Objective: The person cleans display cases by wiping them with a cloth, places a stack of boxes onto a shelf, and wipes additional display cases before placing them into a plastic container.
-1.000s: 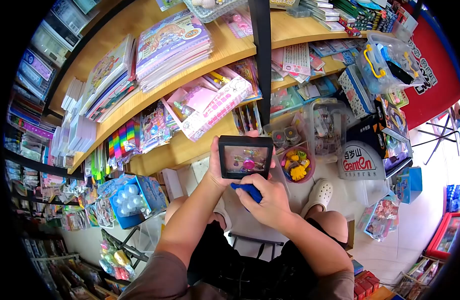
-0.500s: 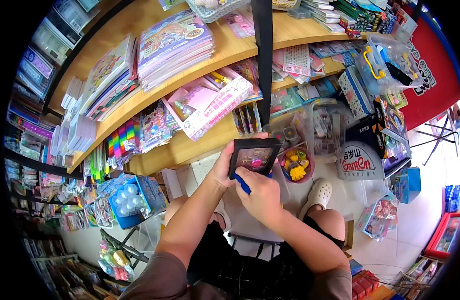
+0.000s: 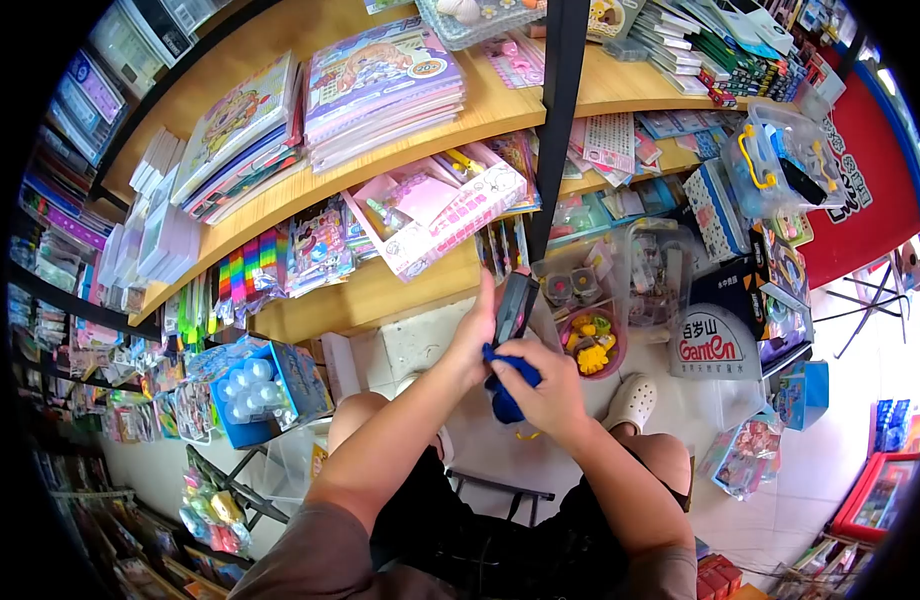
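From the left, I have a blue box [image 3: 301, 378] holding clear balls, its near edge apart from my left forearm. The curved edge of the lower wooden shelf [image 3: 325, 311] runs beyond my hands, with a strip of pale floor [image 3: 412, 345] between. My left hand [image 3: 470, 338] supports the black frame [image 3: 517, 306], its fingers nearly straight along the left side; how firmly they grip, I can't tell. The frame is up in the air between my hands, tilted steeply, with a narrow side towards me. At its lower end my right hand [image 3: 548, 384] has its fingers closed on a bunched blue cloth [image 3: 512, 392]. Just to the right, the pink basket [image 3: 622, 352] and a clear bin [image 3: 660, 255] crowd that side; nearer me there is floor. Compared with before, the frame has turned from face-on to nearly edge-on, and more cloth shows below my right hand.
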Available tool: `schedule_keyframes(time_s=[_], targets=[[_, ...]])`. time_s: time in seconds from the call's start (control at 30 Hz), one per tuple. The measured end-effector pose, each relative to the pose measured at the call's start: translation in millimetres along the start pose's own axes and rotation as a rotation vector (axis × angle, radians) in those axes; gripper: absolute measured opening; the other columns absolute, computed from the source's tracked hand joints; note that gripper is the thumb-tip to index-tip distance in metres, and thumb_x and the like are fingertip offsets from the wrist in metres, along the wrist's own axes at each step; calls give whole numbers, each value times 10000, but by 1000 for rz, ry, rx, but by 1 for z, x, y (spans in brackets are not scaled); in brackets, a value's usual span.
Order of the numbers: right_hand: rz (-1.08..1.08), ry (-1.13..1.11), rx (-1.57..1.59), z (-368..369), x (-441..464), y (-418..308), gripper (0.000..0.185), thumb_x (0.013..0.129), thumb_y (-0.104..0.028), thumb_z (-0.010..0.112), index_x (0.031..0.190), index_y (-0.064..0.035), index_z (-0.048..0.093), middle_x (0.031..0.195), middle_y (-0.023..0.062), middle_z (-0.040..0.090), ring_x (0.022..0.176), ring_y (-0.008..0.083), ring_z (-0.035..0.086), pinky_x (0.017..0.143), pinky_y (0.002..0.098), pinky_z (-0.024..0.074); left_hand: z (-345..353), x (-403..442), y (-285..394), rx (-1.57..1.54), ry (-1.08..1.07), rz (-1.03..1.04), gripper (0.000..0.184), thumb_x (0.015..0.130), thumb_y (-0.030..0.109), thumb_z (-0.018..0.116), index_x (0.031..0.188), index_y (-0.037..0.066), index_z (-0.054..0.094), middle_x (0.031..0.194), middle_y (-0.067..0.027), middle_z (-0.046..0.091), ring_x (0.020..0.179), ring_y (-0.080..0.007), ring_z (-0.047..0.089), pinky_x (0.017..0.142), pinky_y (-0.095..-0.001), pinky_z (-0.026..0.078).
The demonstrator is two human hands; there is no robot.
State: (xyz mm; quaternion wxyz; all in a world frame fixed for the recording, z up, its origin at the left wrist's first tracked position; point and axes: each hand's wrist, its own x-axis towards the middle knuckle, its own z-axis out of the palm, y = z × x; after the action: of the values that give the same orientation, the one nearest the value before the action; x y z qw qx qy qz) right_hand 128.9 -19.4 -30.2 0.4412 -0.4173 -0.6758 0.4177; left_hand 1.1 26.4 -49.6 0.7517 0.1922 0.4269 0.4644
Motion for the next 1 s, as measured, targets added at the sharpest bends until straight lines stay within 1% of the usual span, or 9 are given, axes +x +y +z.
schedule_keyframes(time_s=[0.03, 0.17, 0.37, 0.43, 0.5, 0.73, 0.87, 0.97, 1.0], targets=[[-125, -13, -131, 2, 0, 1, 133, 785, -72, 653, 912, -43, 626, 810, 82, 659, 707, 201, 638, 658, 277, 499, 1, 2, -5, 23, 31, 29, 621, 911, 642, 280, 1280, 204, 519, 1013, 29, 601, 839, -83, 559, 745, -263, 475], [6, 0, -221, 3, 2, -1, 144, 770, -76, 653, 911, -53, 631, 821, 106, 658, 699, 258, 646, 633, 317, 502, 4, 1, -10, -23, 124, 22, 625, 921, 632, 268, 1276, 184, 519, 997, 41, 592, 792, -80, 538, 741, -261, 461], [57, 292, -148, -2, 26, 10, 115, 786, -24, 631, 896, -18, 595, 793, 90, 622, 709, 175, 601, 675, 274, 465, 21, -12, -22, -5, 78, -10, 712, 908, 662, 226, 1298, 120, 474, 1152, -25, 565, 1036, -126, 540, 914, -292, 413], [217, 283, -64, -10, 35, 10, 87, 815, -18, 618, 889, -19, 571, 772, 49, 574, 701, 112, 514, 679, 249, 439, 22, -12, -34, 49, 104, 10, 732, 918, 644, 239, 1343, 73, 407, 1263, -67, 506, 1145, -142, 486, 968, -289, 382], [186, 354, -74, -6, 36, 22, 112, 834, -89, 618, 912, -30, 564, 708, 133, 592, 619, 220, 579, 613, 311, 461, 20, -12, -35, 103, 116, 26, 740, 928, 623, 249, 1385, 53, 365, 1337, -94, 456, 1197, -155, 442, 991, -282, 364], [318, 468, 164, -8, 39, 31, 187, 859, -89, 587, 1001, -10, 495, 875, 80, 531, 803, 144, 504, 747, 279, 430, 20, -14, -29, 95, 18, 72, 652, 961, 555, 255, 1369, 67, 399, 1303, -76, 486, 1158, -145, 468, 980, -279, 374], [462, 432, 448, -23, 34, 6, 193, 815, -31, 566, 993, -22, 493, 877, 86, 536, 799, 160, 518, 754, 291, 434, 9, -4, -31, 70, 54, 115, 637, 963, 555, 244, 1367, 91, 407, 1275, -50, 506, 1133, -131, 480, 967, -279, 385], [-26, 4, -95, -15, 19, 4, 221, 767, -10, 583, 975, -38, 513, 896, 121, 553, 818, 247, 573, 752, 312, 450, 4, -1, -32, 33, 54, 108, 635, 957, 567, 240, 1369, 112, 404, 1250, -49, 515, 1116, -136, 490, 961, -294, 391], [-40, -4, -130, -9, 15, 4, 223, 724, 21, 575, 939, -22, 535, 870, 127, 569, 815, 259, 574, 763, 275, 445, 6, -5, -31, 18, 60, 79, 633, 953, 573, 241, 1366, 122, 403, 1231, -51, 521, 1107, -143, 496, 955, -305, 397]])
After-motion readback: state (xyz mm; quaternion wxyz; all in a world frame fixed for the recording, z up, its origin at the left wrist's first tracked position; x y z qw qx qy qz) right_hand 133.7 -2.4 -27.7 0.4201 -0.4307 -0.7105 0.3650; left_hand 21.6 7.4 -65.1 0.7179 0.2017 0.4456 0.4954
